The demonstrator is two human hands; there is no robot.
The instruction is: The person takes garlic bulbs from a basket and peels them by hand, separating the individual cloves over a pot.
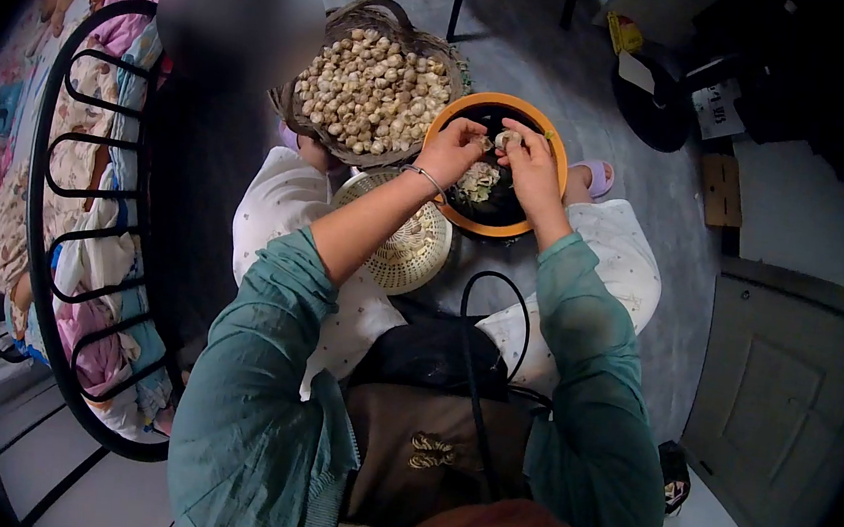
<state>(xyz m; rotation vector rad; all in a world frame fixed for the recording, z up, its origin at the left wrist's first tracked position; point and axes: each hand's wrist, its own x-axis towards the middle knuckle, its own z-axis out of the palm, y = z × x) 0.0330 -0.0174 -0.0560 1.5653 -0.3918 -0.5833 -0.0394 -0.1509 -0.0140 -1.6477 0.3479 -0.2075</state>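
A garlic bulb (506,141) is held in the fingers of the right hand (526,158) above an orange-rimmed basin (490,231), near its far edge. The left hand (457,150) is held just beside it, fingers curled; whether anything is gripped there cannot be told. Pale peelings (479,183) are gathered inside the basin. A wicker basket (394,14) heaped with bulbs (372,89) is set by the basin's left edge, and a cream colander (401,278) is placed by its near-left edge on the grey floor (672,220).
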